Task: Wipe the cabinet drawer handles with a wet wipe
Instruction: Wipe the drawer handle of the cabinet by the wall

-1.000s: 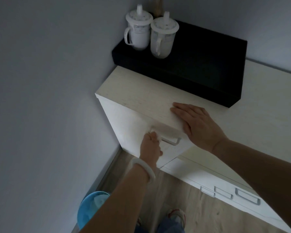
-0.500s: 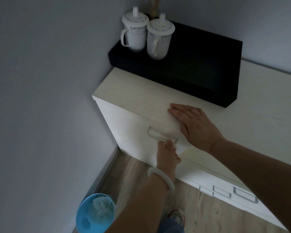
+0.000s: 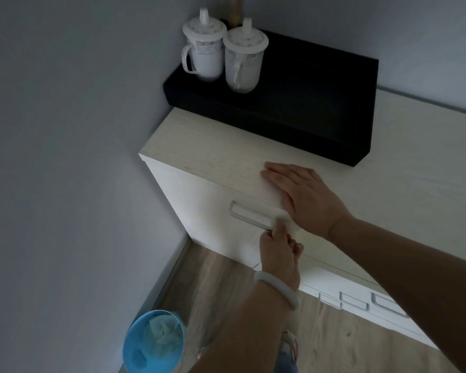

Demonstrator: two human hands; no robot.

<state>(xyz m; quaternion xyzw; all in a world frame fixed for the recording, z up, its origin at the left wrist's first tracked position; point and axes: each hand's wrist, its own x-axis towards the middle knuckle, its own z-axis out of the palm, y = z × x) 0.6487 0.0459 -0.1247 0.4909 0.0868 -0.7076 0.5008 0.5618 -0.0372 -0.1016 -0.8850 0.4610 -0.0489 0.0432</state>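
Left hand (image 3: pixel 279 251), pinching the white wet wipe (image 3: pixel 280 221), has slid along the pale metal drawer handle (image 3: pixel 249 215) to its right end, finishing that pass, while right hand (image 3: pixel 304 196) rests flat on the cabinet top (image 3: pixel 213 154).

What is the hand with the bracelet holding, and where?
The left hand pinches a wet wipe against the right end of the drawer handle. The right hand rests flat on the cabinet top, holding nothing.

Both arms are bare, with no sleeves. The left wrist wears a smooth white bangle (image 3: pixel 277 290). Below are blue jeans (image 3: pixel 285 364) and a shoe (image 3: pixel 289 341) with light upper and red trim.
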